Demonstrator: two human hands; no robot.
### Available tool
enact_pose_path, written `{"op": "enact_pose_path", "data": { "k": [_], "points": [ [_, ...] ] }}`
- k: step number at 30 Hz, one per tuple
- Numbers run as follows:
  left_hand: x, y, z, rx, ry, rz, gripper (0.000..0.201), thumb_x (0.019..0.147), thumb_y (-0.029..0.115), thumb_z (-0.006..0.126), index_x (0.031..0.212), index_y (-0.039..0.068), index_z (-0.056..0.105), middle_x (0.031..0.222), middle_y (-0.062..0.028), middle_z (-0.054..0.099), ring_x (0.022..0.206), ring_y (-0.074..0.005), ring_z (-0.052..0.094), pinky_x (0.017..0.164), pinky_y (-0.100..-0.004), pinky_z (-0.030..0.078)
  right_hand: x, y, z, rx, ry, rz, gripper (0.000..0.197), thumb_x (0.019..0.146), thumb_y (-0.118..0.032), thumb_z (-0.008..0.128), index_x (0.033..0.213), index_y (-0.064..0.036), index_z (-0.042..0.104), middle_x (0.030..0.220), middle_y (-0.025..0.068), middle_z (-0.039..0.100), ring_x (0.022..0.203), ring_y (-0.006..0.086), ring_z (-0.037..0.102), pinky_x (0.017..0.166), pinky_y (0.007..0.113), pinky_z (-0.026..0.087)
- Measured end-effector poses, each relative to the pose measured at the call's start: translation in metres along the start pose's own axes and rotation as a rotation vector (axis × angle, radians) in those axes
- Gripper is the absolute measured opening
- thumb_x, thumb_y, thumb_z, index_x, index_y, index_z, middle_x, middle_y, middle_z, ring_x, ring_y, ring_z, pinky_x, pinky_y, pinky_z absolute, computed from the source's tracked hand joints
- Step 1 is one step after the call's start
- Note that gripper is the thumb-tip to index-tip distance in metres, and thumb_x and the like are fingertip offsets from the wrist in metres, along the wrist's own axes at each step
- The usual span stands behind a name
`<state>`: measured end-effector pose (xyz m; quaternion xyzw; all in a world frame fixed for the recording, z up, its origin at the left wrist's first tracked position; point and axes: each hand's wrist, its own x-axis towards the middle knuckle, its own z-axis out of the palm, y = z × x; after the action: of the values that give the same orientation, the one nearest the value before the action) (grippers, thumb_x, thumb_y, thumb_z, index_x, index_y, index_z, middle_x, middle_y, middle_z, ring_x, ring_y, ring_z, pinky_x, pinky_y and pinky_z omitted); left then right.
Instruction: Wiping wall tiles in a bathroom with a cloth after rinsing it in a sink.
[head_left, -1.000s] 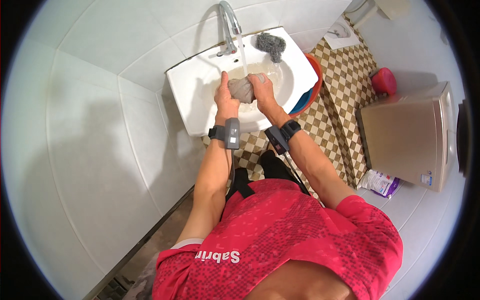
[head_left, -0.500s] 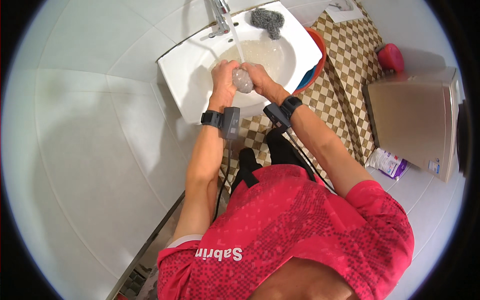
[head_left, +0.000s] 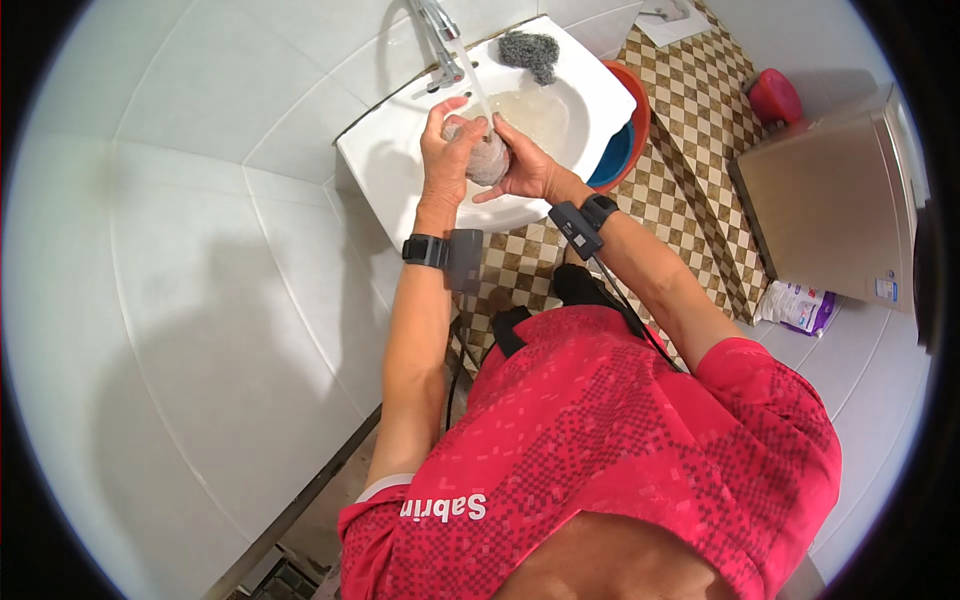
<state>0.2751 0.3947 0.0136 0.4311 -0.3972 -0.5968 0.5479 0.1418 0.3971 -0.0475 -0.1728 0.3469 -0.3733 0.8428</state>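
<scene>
Over the white washbasin (head_left: 375, 170), my two hands hold a wet, greyish, rounded lump (head_left: 487, 165), soft-looking and partly see-through; its exact kind cannot be made out. My left hand (head_left: 446, 155) curls around its left side, thumb across the top. My right hand (head_left: 532, 170) cups the right side, with the thumb raised near the top and a finger stretched out beneath. A thin stream of water (head_left: 477, 92) runs from the chrome tap (head_left: 437, 25) down to the lump. Cloudy water (head_left: 535, 115) lies in the bowl.
A dark grey fuzzy scrubber or cloth (head_left: 530, 54) rests on the basin's back ledge. Right of the basin are an orange tub (head_left: 640, 120) and a blue one (head_left: 612, 160). Farther right stand a metallic box-shaped appliance (head_left: 825, 190), a pink container (head_left: 776, 96) and a white-and-purple packet (head_left: 800, 306).
My hands have shifted from squeezing the lump together to a looser hold, fingers more spread. More of the lump shows between them. The view has shifted slightly.
</scene>
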Motion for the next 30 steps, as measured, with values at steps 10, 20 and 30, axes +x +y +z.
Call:
{"op": "enact_pose_path", "data": {
  "k": [10,20,30],
  "points": [
    [-0.011,0.001,-0.047,0.465,-0.175,0.072,0.045,0.080,0.021,0.058,0.121,0.004,0.053,0.107,-0.0104,0.059,0.096,-0.0188,0.055,0.082,-0.0310,0.046,-0.013,0.001,0.005,0.025,0.007,-0.179,0.034,0.085,-0.028,0.065,0.109,-0.0097,0.051,0.109,0.0103,0.056,0.104,0.0299,0.056,0.084,0.057,0.049],
    [0.003,-0.021,-0.003,-0.421,0.295,-0.487,0.039,0.082,0.041,0.064,0.096,0.007,0.052,0.088,-0.0077,0.058,0.076,-0.0195,0.060,0.064,-0.0348,0.051,-0.032,-0.018,0.034,-1.370,0.158,-1.137,0.019,0.080,-0.019,0.063,0.083,-0.0046,0.051,0.083,0.0120,0.054,0.077,0.0249,0.057,0.071,0.032,0.047],
    [0.029,-0.083,0.019,0.063,0.540,-0.041,0.014,0.071,0.007,0.060,0.072,0.003,0.047,0.067,-0.0031,0.049,0.063,-0.0155,0.046,0.058,-0.0305,0.042,0.023,-0.012,-0.014,-0.865,0.556,-0.634,0.028,0.081,-0.026,0.055,0.085,0.0011,0.058,0.079,0.0233,0.063,0.079,0.0355,0.063,0.070,0.039,0.048]
  ]
}}
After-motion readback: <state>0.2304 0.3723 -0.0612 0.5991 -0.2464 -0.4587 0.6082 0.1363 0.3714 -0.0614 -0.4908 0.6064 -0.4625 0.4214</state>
